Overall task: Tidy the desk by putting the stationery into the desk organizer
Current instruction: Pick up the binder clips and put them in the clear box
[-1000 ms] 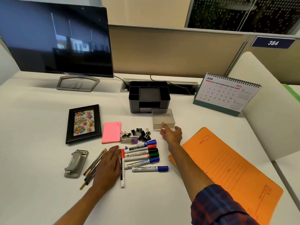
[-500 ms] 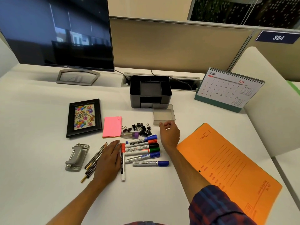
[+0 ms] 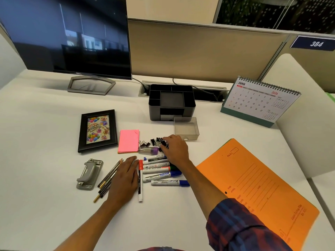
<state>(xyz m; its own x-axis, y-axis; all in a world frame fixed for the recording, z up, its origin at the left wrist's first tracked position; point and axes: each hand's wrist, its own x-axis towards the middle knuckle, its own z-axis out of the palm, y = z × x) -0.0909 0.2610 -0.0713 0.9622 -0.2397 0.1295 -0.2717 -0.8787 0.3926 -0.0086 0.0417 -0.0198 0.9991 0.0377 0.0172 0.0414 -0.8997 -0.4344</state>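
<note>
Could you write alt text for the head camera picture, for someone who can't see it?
A person's right hand reaches onto black binder clips beside a clear drawer pulled out of a desk organizer. The left hand rests flat between pencils and markers.

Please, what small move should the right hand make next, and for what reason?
Probably close the fingers on a few binder clips and carry them to the clear drawer. The right hand is over the clip pile, and the drawer sits pulled out and empty in front of the desk organizer.
</note>
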